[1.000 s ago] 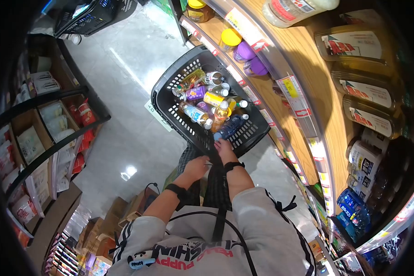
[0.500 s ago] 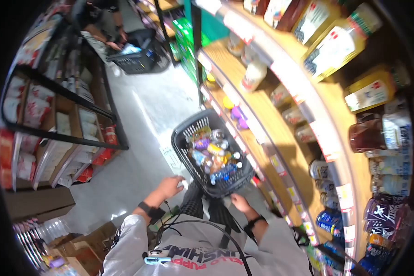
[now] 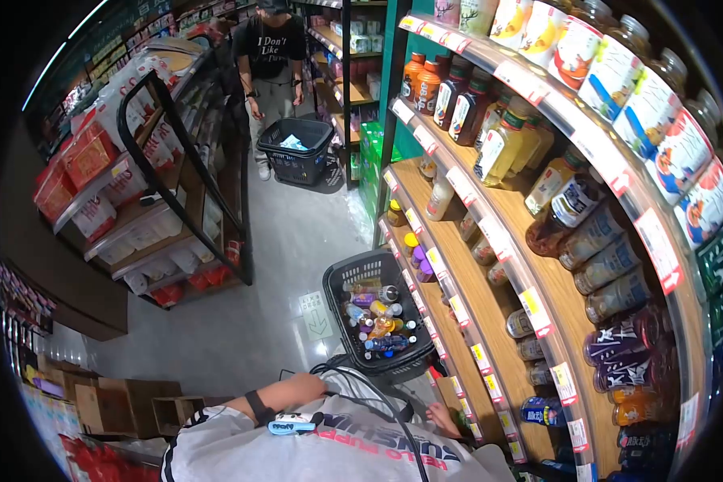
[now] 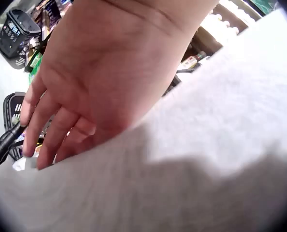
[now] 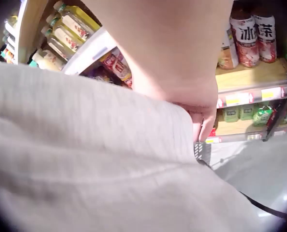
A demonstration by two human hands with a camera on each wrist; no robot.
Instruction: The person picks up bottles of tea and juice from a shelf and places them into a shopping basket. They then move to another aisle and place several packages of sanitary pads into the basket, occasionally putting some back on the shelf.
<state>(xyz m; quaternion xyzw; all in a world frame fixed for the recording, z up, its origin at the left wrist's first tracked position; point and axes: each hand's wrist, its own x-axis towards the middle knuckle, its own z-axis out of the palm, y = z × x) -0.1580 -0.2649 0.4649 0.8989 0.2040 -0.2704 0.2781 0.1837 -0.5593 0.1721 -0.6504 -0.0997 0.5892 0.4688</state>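
A black basket (image 3: 332,291) holding several drink bottles (image 3: 384,325) stands on the floor in front of the body. My left hand (image 3: 304,389) hangs before the shirt, short of the basket's near side. In the left wrist view that hand (image 4: 92,79) has loosely bent, spread fingers, with a black cable (image 4: 5,145) at the fingertips; no grip on it shows. Low beside the shelving, my right hand (image 3: 443,419) is partly covered by the shirt. The right wrist view shows its relaxed fingers (image 5: 207,124) beyond the sleeve, holding nothing visible.
Curved shelves (image 3: 498,213) of bottles run close along the right. A rack (image 3: 165,233) of packaged goods stands left. Further up the grey aisle (image 3: 297,233), a person (image 3: 275,68) stands by another black basket (image 3: 301,173). Cardboard boxes (image 3: 124,406) lie at lower left.
Both hands have come away from the basket's near edge, back toward the body. The view has tilted up, bringing more of the shelves into sight. The other person now stands upright behind their basket.
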